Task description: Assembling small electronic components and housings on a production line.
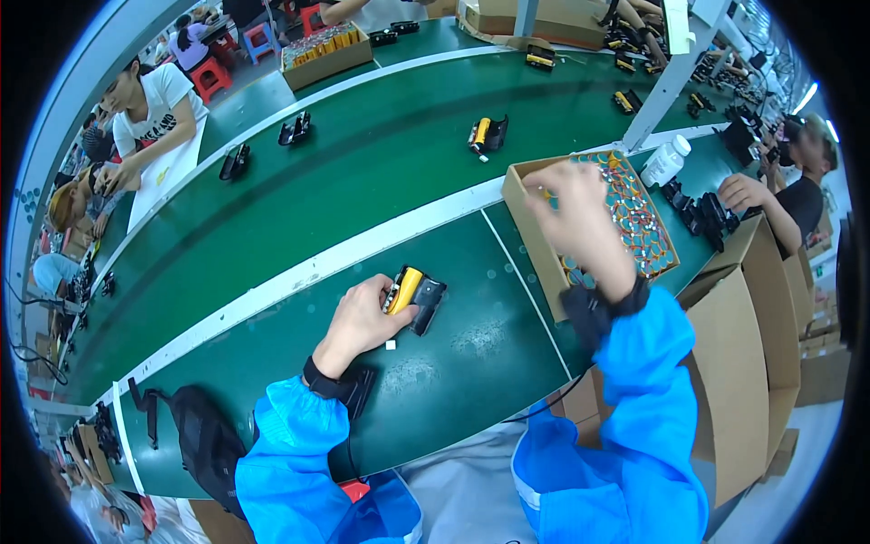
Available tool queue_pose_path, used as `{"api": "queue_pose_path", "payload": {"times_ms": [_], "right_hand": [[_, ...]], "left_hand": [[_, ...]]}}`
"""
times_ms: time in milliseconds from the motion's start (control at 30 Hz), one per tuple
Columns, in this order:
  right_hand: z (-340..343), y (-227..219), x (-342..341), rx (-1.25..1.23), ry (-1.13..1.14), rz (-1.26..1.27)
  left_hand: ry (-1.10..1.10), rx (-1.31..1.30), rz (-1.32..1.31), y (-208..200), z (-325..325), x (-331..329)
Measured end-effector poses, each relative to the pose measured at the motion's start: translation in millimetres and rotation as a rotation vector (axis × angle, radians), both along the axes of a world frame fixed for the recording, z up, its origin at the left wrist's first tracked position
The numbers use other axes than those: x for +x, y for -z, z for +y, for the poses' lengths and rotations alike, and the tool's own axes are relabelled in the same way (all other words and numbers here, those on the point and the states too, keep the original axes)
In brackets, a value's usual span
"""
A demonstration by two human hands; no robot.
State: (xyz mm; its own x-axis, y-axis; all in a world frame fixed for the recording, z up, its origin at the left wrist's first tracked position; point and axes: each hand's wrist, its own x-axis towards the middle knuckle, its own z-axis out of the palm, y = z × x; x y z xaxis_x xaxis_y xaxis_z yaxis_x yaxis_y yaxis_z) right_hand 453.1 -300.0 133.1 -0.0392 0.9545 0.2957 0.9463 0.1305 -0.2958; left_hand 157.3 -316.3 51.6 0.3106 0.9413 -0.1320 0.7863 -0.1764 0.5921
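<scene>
My left hand (360, 319) is closed around the near side of a small black plastic housing (430, 303), its thumb across the lower edge. In that housing lies a yellow cylindrical battery (404, 288), and the black half beside it is folded open. A small white piece (391, 344), perhaps a connector, is just below the hand. My right hand (573, 207) hangs over the left part of a cardboard box (536, 238). Motion smears its curled fingers, and anything in them cannot be made out. Upright batteries with wires (632, 218) fill the box.
A white bottle (666, 161) and black parts (702, 213) stand right of the box. Beyond the pale rail, open housings, one with a yellow battery (483, 136), lie on the green belt (381, 145). A black bag (207, 444) is at left, an open carton (739, 363) at right. Co-workers sit around.
</scene>
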Motion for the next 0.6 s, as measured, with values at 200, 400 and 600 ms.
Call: {"api": "queue_pose_path", "payload": {"times_ms": [200,400,600], "right_hand": [[57.3,15.1,55.9,-0.295,-0.036,-0.281],[60.8,12.5,70.1,-0.19,-0.059,-0.081],[3.7,-25.9,63.4,0.343,-0.293,0.862]], "left_hand": [[0.063,-0.094,0.027,-5.7,22.5,-3.4],[-0.014,-0.028,-0.122,-12.0,59.7,-19.5],[-0.236,0.086,-0.104,3.5,157.3,-35.1]]}}
